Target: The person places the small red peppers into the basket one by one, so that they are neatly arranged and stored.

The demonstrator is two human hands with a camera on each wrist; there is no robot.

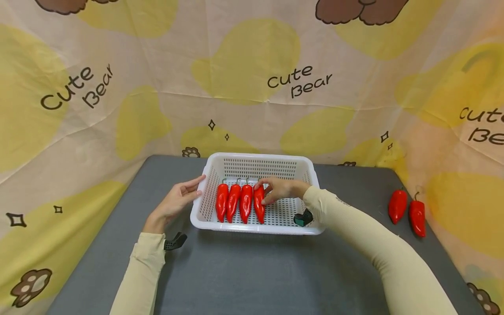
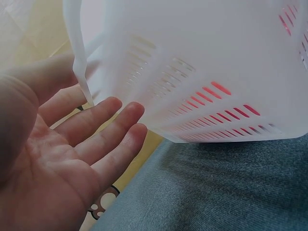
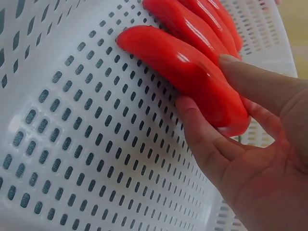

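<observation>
Rightmost pepper in the white basket, pinched by the right hand, the nearer of the hands; it lies to that hand's left, long axis near to far. The left hand rests extended fingers against the basket's left rim.

Sleeves — cut off below, basket — cropped in wrist views

A yellow-blotched cream fabric backdrop fills the upper frame, a brown paw print at lower left; a matte dark-grey tabletop spans the lower centre.
</observation>
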